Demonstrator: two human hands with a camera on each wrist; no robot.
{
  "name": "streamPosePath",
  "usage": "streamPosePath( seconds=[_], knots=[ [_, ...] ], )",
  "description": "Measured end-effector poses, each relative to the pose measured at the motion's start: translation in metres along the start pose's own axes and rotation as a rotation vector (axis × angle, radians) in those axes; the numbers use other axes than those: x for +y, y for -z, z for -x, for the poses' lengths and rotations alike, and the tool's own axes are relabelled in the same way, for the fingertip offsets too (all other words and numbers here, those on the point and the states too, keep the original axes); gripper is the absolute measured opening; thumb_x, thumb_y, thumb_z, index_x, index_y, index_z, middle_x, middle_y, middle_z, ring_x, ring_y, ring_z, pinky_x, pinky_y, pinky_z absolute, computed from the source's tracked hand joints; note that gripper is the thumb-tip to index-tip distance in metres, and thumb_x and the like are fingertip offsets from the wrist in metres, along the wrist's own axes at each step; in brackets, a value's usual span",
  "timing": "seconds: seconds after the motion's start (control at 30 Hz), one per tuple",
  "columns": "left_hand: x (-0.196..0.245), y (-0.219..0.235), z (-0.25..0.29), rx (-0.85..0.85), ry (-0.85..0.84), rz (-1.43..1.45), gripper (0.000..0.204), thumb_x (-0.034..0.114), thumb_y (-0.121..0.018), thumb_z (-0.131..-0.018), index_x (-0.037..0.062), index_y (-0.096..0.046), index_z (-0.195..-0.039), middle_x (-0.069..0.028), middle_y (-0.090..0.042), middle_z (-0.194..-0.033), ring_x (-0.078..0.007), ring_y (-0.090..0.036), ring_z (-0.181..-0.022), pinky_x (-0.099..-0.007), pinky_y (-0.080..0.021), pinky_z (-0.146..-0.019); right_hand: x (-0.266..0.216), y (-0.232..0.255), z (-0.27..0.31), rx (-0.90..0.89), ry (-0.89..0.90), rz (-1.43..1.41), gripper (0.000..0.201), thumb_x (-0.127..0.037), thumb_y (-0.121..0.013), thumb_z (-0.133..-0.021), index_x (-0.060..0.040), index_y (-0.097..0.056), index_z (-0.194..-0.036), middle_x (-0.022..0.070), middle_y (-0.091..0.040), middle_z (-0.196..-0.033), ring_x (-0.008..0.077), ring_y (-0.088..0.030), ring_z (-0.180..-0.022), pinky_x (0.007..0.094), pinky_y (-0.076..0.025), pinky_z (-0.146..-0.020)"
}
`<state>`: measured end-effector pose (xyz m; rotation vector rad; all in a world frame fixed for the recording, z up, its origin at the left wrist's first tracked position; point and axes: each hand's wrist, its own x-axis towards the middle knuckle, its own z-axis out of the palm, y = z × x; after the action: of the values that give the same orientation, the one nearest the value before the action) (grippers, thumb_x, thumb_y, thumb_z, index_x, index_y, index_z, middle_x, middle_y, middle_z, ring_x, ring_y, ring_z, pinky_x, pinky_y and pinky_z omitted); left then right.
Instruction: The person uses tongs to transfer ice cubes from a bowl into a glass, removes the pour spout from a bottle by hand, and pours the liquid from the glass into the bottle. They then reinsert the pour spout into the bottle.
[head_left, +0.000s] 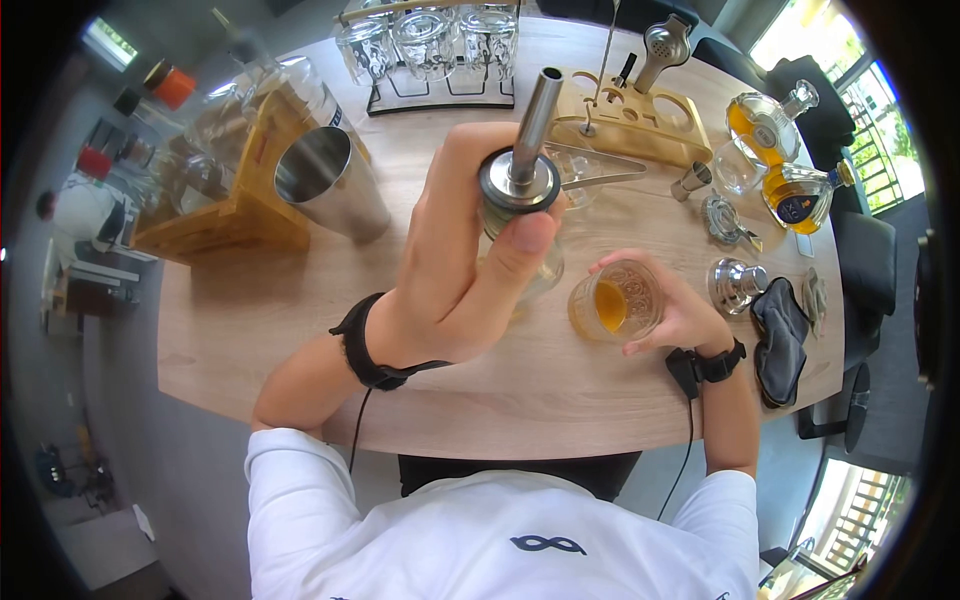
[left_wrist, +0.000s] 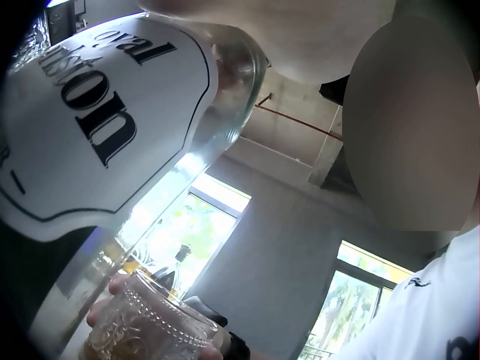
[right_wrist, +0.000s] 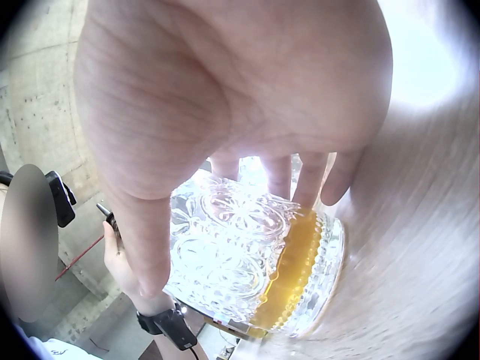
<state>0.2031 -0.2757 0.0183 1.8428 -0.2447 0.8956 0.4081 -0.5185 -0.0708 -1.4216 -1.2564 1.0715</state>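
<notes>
head pic fisheye-warped w/ dark corners, windows (head_left: 800, 38) blown out, glass (right_wrist: 221, 247) glaring in r-wrist.

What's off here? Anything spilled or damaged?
No visible spill or damage around the glass or held bottle. The grey cloth looks untidy, though: it lies crumpled near the right edge of the table.

Head view: 2 bare hands, left hand (head_left: 450, 265) and right hand (head_left: 690, 312), centre; 1 clear patterned glass tumbler (head_left: 628, 300), centre; 2 amber-filled clear glass decanters (head_left: 797, 203), upper right. Left wrist: 1 white-labelled clear glass bottle (left_wrist: 135, 120), upper left.
</notes>
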Motion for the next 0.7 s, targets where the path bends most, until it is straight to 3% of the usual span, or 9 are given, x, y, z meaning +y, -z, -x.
streamPosePath(
  seconds=[0.47,0.53,0.67,0.7],
  knots=[
    [0.0062,-0.0020,-0.0005,0.024,0.021,0.050,0.051,0.047,-0.051,-0.113,-0.0015,-0.042,-0.127,-0.0135,-0.064,-0.088,-0.0164,-0.059,-0.077,-0.0339,-0.052,-0.076,0.0049,0.0018,0.0004,-0.020,0.022,0.022,0.103,-0.009,-0.099,-0.070,-0.0080,-0.043,-0.157,0.0073,-0.052,-0.153,0.0217,-0.048,-0.146,0.0394,-0.036,-0.125],
    [0.0082,-0.0023,-0.0002,0.019,0.016,0.047,0.053,0.048,-0.051,-0.113,-0.0014,-0.041,-0.128,-0.0137,-0.064,-0.088,-0.0166,-0.059,-0.077,-0.0338,-0.052,-0.076,0.0051,0.0006,0.0004,0.019,0.000,0.010,0.105,-0.027,-0.104,-0.067,-0.0085,-0.046,-0.153,0.0097,-0.057,-0.149,0.0252,-0.051,-0.144,0.0426,-0.037,-0.124],
    [0.0018,-0.0027,-0.0006,0.005,-0.034,0.093,0.056,0.051,-0.050,-0.113,-0.0006,-0.039,-0.131,-0.0141,-0.065,-0.089,-0.0172,-0.060,-0.077,-0.0337,-0.052,-0.077,0.0031,-0.0001,0.0006,0.026,0.005,0.003,0.106,-0.025,-0.104,-0.067,-0.0085,-0.046,-0.154,0.0092,-0.056,-0.150,0.0248,-0.051,-0.144,0.0422,-0.037,-0.125],
    [0.0006,-0.0028,-0.0005,0.003,-0.041,0.091,0.056,0.051,-0.050,-0.113,-0.0006,-0.039,-0.131,-0.0141,-0.065,-0.089,-0.0172,-0.060,-0.077,-0.0337,-0.052,-0.077,0.0033,0.0012,0.0006,0.004,0.020,0.020,0.104,-0.018,-0.102,-0.069,-0.0084,-0.044,-0.155,0.0082,-0.054,-0.152,0.0230,-0.050,-0.145,0.0407,-0.037,-0.124]
  ],
)
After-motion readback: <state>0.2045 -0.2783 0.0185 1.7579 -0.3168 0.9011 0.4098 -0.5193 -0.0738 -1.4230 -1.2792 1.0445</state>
